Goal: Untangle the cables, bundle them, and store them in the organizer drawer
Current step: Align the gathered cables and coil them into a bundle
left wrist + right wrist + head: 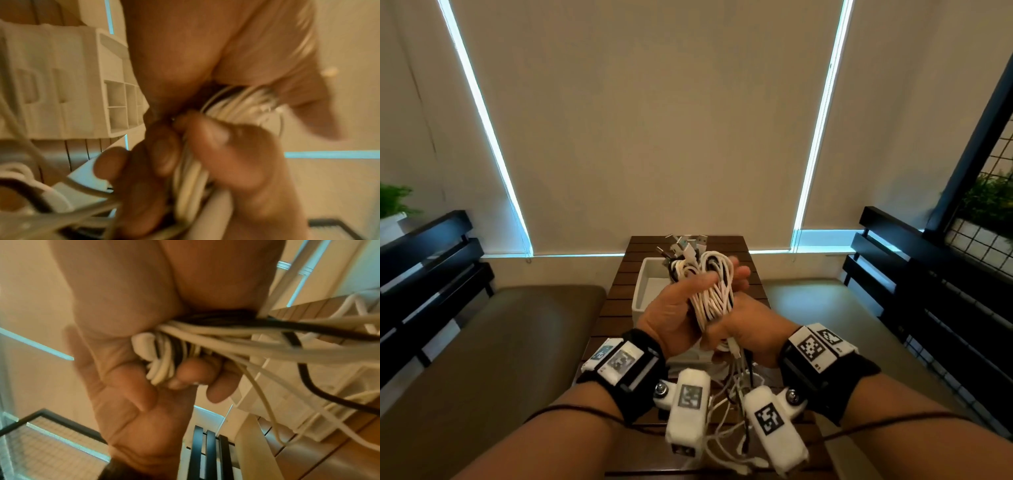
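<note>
A coiled bundle of white and black cables (pixel 714 291) is held above the slatted wooden table (pixel 619 308), with USB plugs (pixel 685 245) sticking out of its top. My left hand (pixel 685 301) grips the bundle from the left, thumb laid across the coils. My right hand (pixel 738 308) holds it from the right and below, fingers curled behind. Close up, the bundle (pixel 236 104) (pixel 164 356) is pressed between both palms. An open white drawer (pixel 645 281) lies behind the hands, in front of the white organizer (pixel 82 81). Loose cable ends (pixel 729 407) trail down to the table.
Padded benches (pixel 500 342) (pixel 808 298) flank the narrow table, with black slatted backrests (pixel 431 260) (pixel 914 260). Closed blinds fill the wall ahead. A wire grid with plants (pixel 989 205) stands at the right, and a potted plant (pixel 393 202) at the left.
</note>
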The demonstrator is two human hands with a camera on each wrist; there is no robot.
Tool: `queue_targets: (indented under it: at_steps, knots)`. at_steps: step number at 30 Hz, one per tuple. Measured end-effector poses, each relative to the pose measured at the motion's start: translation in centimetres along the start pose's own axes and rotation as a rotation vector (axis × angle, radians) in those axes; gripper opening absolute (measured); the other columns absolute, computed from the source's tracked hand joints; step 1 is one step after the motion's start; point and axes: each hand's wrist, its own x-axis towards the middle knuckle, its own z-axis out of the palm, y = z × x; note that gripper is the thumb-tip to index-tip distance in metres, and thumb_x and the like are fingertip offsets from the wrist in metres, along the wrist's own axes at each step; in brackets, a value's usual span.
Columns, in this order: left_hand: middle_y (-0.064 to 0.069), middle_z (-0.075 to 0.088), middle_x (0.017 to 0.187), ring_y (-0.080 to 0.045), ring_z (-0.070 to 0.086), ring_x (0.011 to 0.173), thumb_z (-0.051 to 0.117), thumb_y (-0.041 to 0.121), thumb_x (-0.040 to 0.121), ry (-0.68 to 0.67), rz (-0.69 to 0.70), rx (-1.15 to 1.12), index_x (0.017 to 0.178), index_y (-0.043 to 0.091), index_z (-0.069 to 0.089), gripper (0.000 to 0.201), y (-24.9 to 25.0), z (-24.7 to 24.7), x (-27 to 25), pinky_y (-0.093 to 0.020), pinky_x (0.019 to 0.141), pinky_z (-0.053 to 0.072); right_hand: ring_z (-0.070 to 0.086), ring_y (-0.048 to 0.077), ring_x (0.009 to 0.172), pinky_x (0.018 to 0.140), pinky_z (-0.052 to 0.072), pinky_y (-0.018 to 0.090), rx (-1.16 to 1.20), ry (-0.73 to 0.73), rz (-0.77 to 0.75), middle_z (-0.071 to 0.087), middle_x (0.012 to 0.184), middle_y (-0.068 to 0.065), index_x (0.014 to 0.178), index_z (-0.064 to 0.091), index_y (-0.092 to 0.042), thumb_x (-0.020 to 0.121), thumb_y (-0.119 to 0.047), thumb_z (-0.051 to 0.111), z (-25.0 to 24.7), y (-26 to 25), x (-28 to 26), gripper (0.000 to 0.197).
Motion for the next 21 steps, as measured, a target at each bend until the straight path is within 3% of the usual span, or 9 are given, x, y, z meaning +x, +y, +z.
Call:
queue_targets:
  at_steps: [3,5,9,11,13,15,17,19,21]
  knots:
    - [-0.010,0.069,0.103,-0.024,0.066,0.098,0.087,0.034,0.059,-0.077,0.046,-0.115,0.123,0.008,0.063,0.073,0.1,0.1,0.2,-0.040,0.088,0.052,0.060,0.035,0.074,0.068,0.052,0.043,0.055,-0.023,0.064,0.058,0.081,0.019,0.087,0.063,-0.001,0.059,0.005,0.069,0.1,0.4,-0.3,0.029]
    - [-0.007,0.066,0.082,-0.020,0.065,0.077,0.087,0.024,0.056,0.018,0.034,-0.051,0.097,0.009,0.071,0.047,-0.2,0.4,0.7,-0.037,0.076,0.053,0.061,0.034,0.070,0.063,0.054,0.041,0.121,-0.034,0.072,0.060,0.078,0.019,0.087,0.063,-0.003,0.059,0.008,0.064,0.2,0.8,-0.4,0.030]
    - [-0.008,0.059,0.070,-0.019,0.061,0.059,0.072,0.013,0.066,0.175,-0.034,-0.025,0.094,0.005,0.067,0.030,-0.5,1.1,0.9,-0.031,0.058,0.054,0.061,0.040,0.076,0.076,0.053,0.052,0.202,-0.034,0.112,0.062,0.087,0.028,0.087,0.067,0.002,0.060,0.010,0.064,0.5,1.3,-0.4,0.028]
    - [-0.007,0.060,0.064,-0.018,0.059,0.053,0.074,0.012,0.064,0.200,-0.033,-0.011,0.077,0.009,0.071,0.013,-0.5,1.2,0.8,-0.030,0.055,0.052,0.056,0.032,0.056,0.059,0.055,0.040,0.213,-0.024,0.145,0.058,0.074,0.027,0.072,0.065,0.001,0.065,0.012,0.062,0.7,1.1,-0.7,0.013]
    - [-0.004,0.060,0.059,-0.017,0.058,0.050,0.073,0.016,0.061,0.190,-0.025,0.009,0.063,0.013,0.071,0.004,-0.4,1.3,0.6,-0.029,0.053,0.052,0.044,0.021,0.040,0.043,0.045,0.024,0.208,-0.019,0.175,0.051,0.059,0.018,0.058,0.059,-0.005,0.071,0.013,0.058,0.9,1.1,-0.9,0.022]
    - [-0.004,0.064,0.064,-0.017,0.063,0.057,0.079,0.019,0.058,0.134,-0.016,-0.013,0.071,0.011,0.071,0.017,-0.4,0.9,0.2,-0.030,0.057,0.055,0.039,0.017,0.035,0.040,0.041,0.021,0.189,-0.011,0.198,0.049,0.052,0.013,0.055,0.056,-0.008,0.073,0.010,0.058,0.7,1.0,-1.0,0.026]
    - [-0.014,0.071,0.095,-0.025,0.069,0.088,0.084,0.025,0.060,0.008,0.013,-0.067,0.106,0.007,0.068,0.051,-0.3,0.1,0.0,-0.040,0.081,0.057,0.037,0.014,0.033,0.041,0.040,0.020,0.168,-0.044,0.216,0.048,0.049,0.009,0.055,0.053,-0.007,0.074,0.008,0.058,0.4,0.9,-1.1,0.024]
    - [-0.028,0.046,0.141,-0.041,0.048,0.128,0.082,0.028,0.069,-0.219,0.027,-0.094,0.145,0.011,0.039,0.089,0.0,-0.6,-0.3,-0.056,0.111,0.033,0.034,0.011,0.032,0.039,0.037,0.019,0.185,-0.125,0.248,0.047,0.046,0.005,0.056,0.052,-0.008,0.071,0.003,0.057,0.4,0.5,-1.3,0.019]
    - [-0.032,0.031,0.150,-0.045,0.038,0.135,0.081,0.028,0.072,-0.406,0.017,-0.123,0.154,0.019,0.021,0.102,0.2,-1.1,-0.1,-0.061,0.115,0.017,0.033,0.009,0.031,0.039,0.035,0.018,0.239,-0.213,0.269,0.047,0.043,0.002,0.054,0.053,-0.011,0.066,-0.002,0.057,0.3,0.2,-1.5,0.015]
